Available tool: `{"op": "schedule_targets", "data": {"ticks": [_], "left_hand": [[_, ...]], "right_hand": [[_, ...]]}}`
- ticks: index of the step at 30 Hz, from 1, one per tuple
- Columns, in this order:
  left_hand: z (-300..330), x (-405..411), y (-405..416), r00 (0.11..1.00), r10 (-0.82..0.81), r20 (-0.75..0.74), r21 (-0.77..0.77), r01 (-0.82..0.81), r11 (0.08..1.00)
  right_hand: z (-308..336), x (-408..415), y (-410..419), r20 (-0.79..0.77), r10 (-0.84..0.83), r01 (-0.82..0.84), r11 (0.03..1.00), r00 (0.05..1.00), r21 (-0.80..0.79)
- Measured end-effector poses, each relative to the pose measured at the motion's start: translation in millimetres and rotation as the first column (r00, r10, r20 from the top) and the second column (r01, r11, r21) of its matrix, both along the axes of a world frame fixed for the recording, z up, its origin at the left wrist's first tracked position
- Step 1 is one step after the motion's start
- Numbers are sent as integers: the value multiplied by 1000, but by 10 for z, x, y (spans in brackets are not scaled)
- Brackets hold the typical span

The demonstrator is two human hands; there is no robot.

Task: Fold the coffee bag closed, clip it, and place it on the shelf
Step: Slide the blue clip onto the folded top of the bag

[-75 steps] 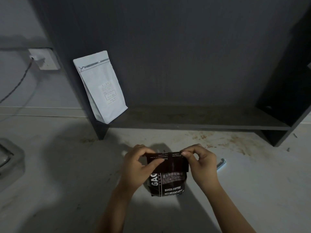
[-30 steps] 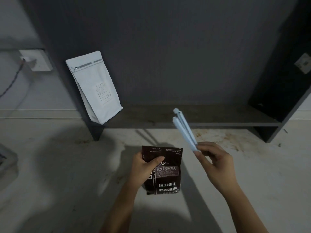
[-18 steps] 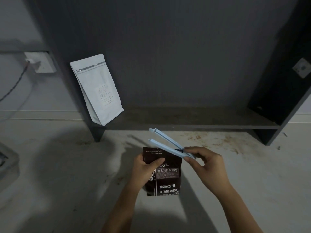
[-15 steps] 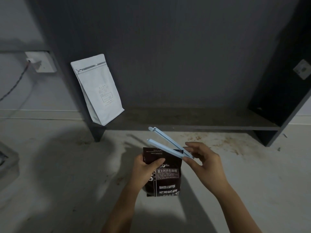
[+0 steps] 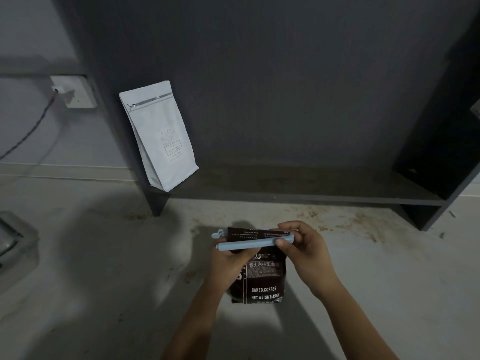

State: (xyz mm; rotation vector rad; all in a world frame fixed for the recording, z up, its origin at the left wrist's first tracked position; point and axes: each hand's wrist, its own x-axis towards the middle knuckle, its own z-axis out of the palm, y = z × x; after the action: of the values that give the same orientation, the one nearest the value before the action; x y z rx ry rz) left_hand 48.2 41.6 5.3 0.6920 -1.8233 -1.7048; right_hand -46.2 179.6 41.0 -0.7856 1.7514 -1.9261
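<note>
Coffee bag (image 5: 262,279): dark brown, upright, lower middle of frame, top folded over
Clip (image 5: 253,242): pale blue bar, lying across the folded top, far end poking out left
Left hand (image 5: 228,266): wrapped round the bag's left side, just under the clip
Right hand (image 5: 305,249): pinching the clip's right end, thumb in front
Shelf (image 5: 298,189): dark, low, above the hands, bag not on it yet
White pouch (image 5: 158,133): leaning at shelf's left end

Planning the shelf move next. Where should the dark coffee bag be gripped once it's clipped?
Probably the dark coffee bag by its body below the blue clip, from its left edge, where the left hand wraps it. The bag stands upright, and the clip spans its folded top.
</note>
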Motion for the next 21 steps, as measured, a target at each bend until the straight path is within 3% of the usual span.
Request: {"op": "schedule_targets", "data": {"ticks": [9,16,21], "left_hand": [[-19,-22,-13,995,-10,-102,-44,5,999],[-19,46,-34,995,-95,-41,90,99,991],[39,189,-94,970,-37,-240,266,103,959]], "right_hand": [[-14,70,-69,116,-25,37,994,993,-103],[-49,114,-116,170,-130,152,981,977,-122],[-53,120,-106,156,-141,158,982,978,-101]]}}
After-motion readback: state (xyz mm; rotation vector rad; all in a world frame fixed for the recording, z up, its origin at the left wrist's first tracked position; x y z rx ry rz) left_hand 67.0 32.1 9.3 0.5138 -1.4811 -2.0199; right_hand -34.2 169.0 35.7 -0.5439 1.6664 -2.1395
